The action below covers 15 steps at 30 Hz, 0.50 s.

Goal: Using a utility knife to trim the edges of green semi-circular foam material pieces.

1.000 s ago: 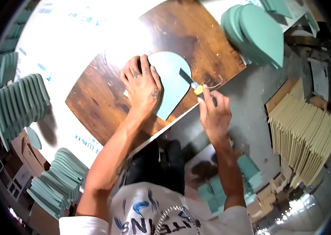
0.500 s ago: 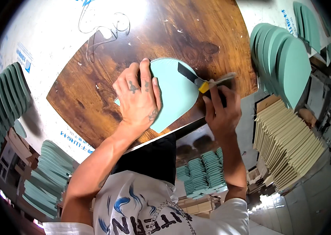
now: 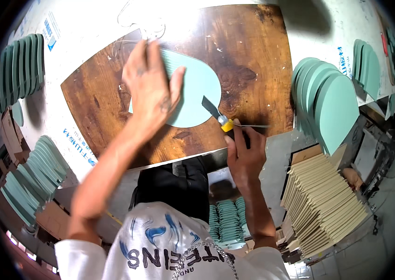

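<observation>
Okay, likely rim trimming: green panel [image 3: 195, 84] lies on the brown board [image 3: 258, 51], 12 o'clock ahead. Left hand [image 3: 148, 87] over its 9 o'clock, thumb apart; right hand [image 3: 248, 151], fingers clamped on knife [image 3: 226, 125], 5 o'clock. Next probably calls for pinning panel, guiding blade along edge.

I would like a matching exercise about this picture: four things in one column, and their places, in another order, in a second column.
Things
1. Mint-green rounded flat panel
2. Dark-bladed yellow-and-black knife
3. Stack of thin cream-coloured sheets
4. Dark-brown wood-grain board

Places
A. Held in the bare right hand
B. Directly beneath the panel
C. Directly beneath the bare left hand
D. In the picture's lower right

Pairs: 1-C, 2-A, 3-D, 4-B
</observation>
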{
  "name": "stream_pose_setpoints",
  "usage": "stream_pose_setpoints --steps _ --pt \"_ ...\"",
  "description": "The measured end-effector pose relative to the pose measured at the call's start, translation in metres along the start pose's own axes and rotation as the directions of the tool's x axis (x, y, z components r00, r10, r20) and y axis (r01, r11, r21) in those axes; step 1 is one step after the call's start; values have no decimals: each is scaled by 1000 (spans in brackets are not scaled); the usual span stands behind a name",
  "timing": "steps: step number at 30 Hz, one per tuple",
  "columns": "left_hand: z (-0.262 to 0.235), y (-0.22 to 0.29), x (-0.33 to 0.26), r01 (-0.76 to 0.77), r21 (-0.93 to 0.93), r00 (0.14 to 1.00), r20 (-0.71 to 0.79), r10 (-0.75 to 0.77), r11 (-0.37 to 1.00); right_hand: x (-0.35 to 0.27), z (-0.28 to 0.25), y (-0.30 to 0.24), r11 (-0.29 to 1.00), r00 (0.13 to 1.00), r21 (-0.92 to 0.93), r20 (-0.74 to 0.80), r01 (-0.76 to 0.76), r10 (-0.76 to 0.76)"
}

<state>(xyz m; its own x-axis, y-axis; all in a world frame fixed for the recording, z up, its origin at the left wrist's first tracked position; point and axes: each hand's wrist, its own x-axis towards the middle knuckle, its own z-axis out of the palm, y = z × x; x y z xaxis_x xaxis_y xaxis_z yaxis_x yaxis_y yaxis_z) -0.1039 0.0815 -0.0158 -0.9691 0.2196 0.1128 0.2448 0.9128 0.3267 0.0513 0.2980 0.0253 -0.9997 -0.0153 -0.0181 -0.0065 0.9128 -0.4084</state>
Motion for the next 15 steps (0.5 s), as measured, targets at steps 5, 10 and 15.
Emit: stream_pose_setpoints --steps 5,10,15 --pt "1 19 -32 262 17 958 -125 -258 965 13 -1 2 999 999 -46 -41 28 -30" --pt "3 22 -38 210 84 974 -105 -201 974 15 2 10 998 998 -35 -3 59 -59" --pt "6 19 -39 173 50 973 -164 -163 984 37 -7 8 997 993 14 82 82 -83"
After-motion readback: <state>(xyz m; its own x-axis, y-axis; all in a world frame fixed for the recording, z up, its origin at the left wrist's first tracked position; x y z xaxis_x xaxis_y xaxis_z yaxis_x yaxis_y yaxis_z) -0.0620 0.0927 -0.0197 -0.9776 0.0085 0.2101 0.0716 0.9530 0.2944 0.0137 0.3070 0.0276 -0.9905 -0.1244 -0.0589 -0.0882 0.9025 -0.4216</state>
